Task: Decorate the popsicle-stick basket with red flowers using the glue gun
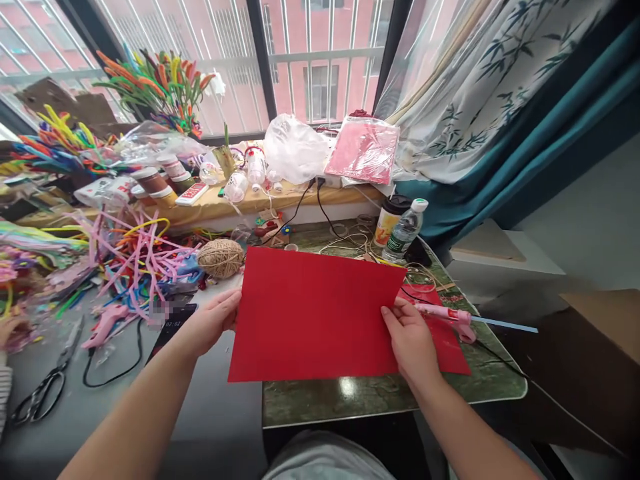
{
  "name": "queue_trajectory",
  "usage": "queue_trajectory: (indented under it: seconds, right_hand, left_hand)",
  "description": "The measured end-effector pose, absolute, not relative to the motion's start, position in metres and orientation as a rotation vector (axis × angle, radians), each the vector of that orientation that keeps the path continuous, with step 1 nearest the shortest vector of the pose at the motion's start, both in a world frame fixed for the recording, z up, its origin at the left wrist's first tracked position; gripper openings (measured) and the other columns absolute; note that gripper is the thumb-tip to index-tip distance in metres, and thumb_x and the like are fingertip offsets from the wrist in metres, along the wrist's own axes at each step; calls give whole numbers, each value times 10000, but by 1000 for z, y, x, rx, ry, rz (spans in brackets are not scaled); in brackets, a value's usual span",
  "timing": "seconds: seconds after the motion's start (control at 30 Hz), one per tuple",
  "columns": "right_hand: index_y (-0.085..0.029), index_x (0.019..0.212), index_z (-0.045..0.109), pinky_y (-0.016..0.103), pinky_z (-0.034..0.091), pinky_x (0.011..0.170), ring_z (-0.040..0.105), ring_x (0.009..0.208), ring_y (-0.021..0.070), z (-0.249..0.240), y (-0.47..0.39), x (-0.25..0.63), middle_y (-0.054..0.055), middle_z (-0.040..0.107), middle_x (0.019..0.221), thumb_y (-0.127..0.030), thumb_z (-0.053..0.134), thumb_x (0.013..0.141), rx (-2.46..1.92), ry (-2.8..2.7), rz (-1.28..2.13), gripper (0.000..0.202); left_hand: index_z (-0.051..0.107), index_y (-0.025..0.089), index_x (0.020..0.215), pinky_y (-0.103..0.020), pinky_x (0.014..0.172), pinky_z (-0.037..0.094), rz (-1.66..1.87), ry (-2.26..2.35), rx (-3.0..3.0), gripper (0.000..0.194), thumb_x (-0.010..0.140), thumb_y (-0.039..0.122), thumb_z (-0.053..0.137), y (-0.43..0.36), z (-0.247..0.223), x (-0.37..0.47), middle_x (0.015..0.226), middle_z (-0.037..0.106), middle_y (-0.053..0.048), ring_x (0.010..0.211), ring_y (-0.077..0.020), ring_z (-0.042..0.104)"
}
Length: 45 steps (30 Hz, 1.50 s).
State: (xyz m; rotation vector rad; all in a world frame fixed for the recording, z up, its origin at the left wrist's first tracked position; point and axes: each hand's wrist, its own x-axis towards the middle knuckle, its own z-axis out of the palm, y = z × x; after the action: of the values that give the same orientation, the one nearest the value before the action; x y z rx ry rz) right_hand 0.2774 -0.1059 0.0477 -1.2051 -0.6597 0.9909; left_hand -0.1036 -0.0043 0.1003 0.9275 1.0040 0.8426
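Observation:
A red sheet of paper is held up in front of me over the table, tilted a little. At its left edge, my left hand grips it with the fingers behind. My right hand pinches the right edge, thumb on the front. Under and beyond the right hand lies a second red sheet on the green marbled table. A pink glue gun with a pale blue glue stick in it rests on that sheet, just right of my right hand.
A ball of twine, pink pipe cleaners, another pink glue gun and scissors lie to the left. A water bottle and a cup stand behind right. Another person's hand shows at far left.

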Motion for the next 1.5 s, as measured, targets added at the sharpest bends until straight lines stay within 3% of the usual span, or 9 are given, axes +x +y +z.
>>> queue_trajectory:
  seconds: [0.13,0.23,0.47,0.83,1.0,1.1,1.27,1.37,1.5]
  right_hand:
    - [-289,1130,747,386,572,977,737,998,222,67,-91,280,32,786,1079,-449,837,838,-1264,-742,810,345]
    - [-299,1117,737,416,576,982,736,968,223,84,-85,276,18,769,1022,-453,826,836,-1235,-737,641,332]
    - [-338,1133,750,506,553,1098,698,1265,291,113,-81,243,30,791,1226,-402,826,816,-1019,-859,776,332]
    - [-351,1350,678,536,535,1154,687,1299,302,105,-74,194,39,747,1360,-480,736,935,-909,-990,906,439]
    - [-401,1503,574,561,424,1256,438,1556,311,115,-58,156,-23,500,1646,-712,440,1023,-724,-1284,902,587]
    - [-411,1499,580,566,348,1299,356,1599,308,122,-55,151,-42,416,1700,-661,443,1047,-685,-1470,860,535]
    - [-395,1466,574,561,339,1293,429,1544,306,96,-37,169,32,502,1629,-439,736,941,-939,-1434,583,551]
    - [-341,1484,534,530,468,1199,584,1405,301,70,-11,174,76,615,1518,-415,853,821,-989,-1349,830,740]
    - [-279,1276,673,483,592,1019,731,1125,288,51,27,172,49,778,1236,-357,882,755,-1070,-1318,1108,567]
  left_hand:
    - [766,189,1178,-295,500,551,909,1055,1057,451,783,375,882,-3,107,-102,837,784,-93,624,-231,722]
    - [743,205,1139,-316,622,605,1047,1046,1172,446,750,344,911,-2,110,-88,873,788,-70,695,-222,734]
    - [737,221,975,-240,779,573,1628,1120,1361,169,837,266,825,-6,109,-68,882,733,-5,804,-156,684]
    - [733,203,1188,-365,1033,563,1589,1078,1195,412,812,312,862,-29,98,-59,1234,749,-82,1170,-286,698]
    - [663,253,1338,-430,1149,500,1457,878,1394,726,680,298,966,-24,113,-23,1395,683,-99,1338,-338,621]
    - [695,229,1293,-453,1143,504,1452,951,1506,622,731,338,940,-9,114,-17,1357,709,-107,1320,-350,632]
    - [729,224,1162,-448,1001,599,1484,942,1136,474,800,493,875,30,80,-31,1229,785,-85,1125,-302,741]
    - [736,221,1177,-446,969,618,1376,859,1009,543,760,530,895,45,58,-34,1238,792,-97,1106,-303,759]
    - [758,214,1182,-474,1028,596,1231,836,1060,558,733,502,919,56,37,-29,1252,790,-101,1163,-322,742]
